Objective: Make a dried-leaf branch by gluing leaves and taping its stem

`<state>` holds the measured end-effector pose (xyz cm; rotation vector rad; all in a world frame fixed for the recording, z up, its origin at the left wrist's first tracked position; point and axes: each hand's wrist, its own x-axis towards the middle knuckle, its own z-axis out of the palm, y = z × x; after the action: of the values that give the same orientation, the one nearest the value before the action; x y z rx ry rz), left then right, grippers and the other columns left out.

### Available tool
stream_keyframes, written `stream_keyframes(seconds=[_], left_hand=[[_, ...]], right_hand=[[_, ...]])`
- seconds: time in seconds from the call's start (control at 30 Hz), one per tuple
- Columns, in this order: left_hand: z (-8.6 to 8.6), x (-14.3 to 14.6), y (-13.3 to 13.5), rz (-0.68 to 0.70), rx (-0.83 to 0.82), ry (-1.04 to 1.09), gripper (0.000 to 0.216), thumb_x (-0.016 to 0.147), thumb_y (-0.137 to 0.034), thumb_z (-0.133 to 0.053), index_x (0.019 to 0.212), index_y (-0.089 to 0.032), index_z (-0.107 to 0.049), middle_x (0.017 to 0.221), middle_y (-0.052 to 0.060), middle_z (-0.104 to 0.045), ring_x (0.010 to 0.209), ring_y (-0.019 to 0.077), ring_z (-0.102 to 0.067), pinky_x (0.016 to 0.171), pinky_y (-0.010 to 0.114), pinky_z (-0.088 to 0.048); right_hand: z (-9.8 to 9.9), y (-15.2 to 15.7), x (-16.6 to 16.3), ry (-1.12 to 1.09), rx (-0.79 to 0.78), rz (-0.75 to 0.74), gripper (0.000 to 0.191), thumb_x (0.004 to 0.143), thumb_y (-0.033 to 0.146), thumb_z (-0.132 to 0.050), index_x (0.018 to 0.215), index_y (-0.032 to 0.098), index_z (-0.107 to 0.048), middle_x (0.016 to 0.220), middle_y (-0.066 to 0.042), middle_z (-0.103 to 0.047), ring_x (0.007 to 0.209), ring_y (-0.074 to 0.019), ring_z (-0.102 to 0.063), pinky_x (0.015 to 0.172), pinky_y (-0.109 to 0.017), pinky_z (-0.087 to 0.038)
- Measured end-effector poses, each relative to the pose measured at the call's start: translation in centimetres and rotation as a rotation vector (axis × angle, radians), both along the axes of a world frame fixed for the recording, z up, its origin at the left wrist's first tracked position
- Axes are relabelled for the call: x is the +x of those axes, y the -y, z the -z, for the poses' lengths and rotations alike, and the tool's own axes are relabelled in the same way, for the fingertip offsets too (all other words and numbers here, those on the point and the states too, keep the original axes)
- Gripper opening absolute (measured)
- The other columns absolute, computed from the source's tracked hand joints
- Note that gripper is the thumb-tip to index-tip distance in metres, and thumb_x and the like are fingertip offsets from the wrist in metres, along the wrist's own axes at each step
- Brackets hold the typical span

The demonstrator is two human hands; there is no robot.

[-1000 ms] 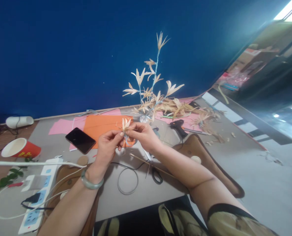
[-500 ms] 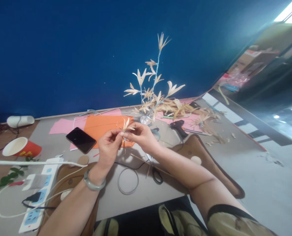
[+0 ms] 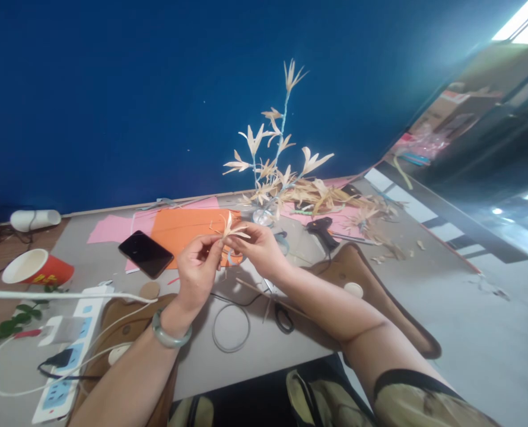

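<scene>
Blue wall (image 3: 113, 107) backs the bench (image 3: 202, 359). Landmark: orange sheet (image 3: 184, 228). Over its right edge, left hand (image 3: 197, 261) and right hand (image 3: 259, 246) pinch one straw flower (image 3: 229, 228) near its base, fingertips closed, presumably keeping petals free. Phone (image 3: 146, 254) lies by its left edge; flowered branch (image 3: 285, 142) stands beyond its right, likely for clearance.

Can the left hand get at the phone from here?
Probably yes: the phone lies uncovered to the left of the left hand, though that hand is pinching the flower.
</scene>
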<state>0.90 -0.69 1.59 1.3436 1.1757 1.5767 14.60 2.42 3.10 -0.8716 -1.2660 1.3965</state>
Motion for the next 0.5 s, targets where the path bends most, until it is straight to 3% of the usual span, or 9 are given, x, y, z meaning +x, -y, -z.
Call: stream_keyframes(seconds=[0.17, 0.5], left_hand=[[-0.04, 0.07, 0.12, -0.02, 0.037, -0.031, 0.014, 0.082, -0.029, -0.066, 0.086, -0.016, -0.069, 0.068, 0.0, -0.061, 0.049, 0.0066, -0.049, 0.048, 0.02, -0.041], [0.12, 0.01, 0.25, -0.072, 0.127, -0.073, 0.011, 0.08, -0.026, -0.068, 0.084, -0.016, -0.07, 0.075, 0.002, -0.064, 0.059, 0.0105, -0.059, 0.058, 0.023, -0.048]], right_hand=[[0.26, -0.15, 0.08, 0.028, 0.073, 0.039, 0.026, 0.068, 0.037, -0.079, 0.067, 0.015, -0.065, 0.061, 0.001, -0.059, 0.055, -0.0082, -0.05, 0.052, -0.022, -0.041], [0.41, 0.33, -0.16, 0.046, 0.06, 0.069, 0.026, 0.069, 0.039, -0.078, 0.073, 0.016, -0.067, 0.072, -0.002, -0.065, 0.065, -0.0115, -0.057, 0.058, -0.024, -0.047]])
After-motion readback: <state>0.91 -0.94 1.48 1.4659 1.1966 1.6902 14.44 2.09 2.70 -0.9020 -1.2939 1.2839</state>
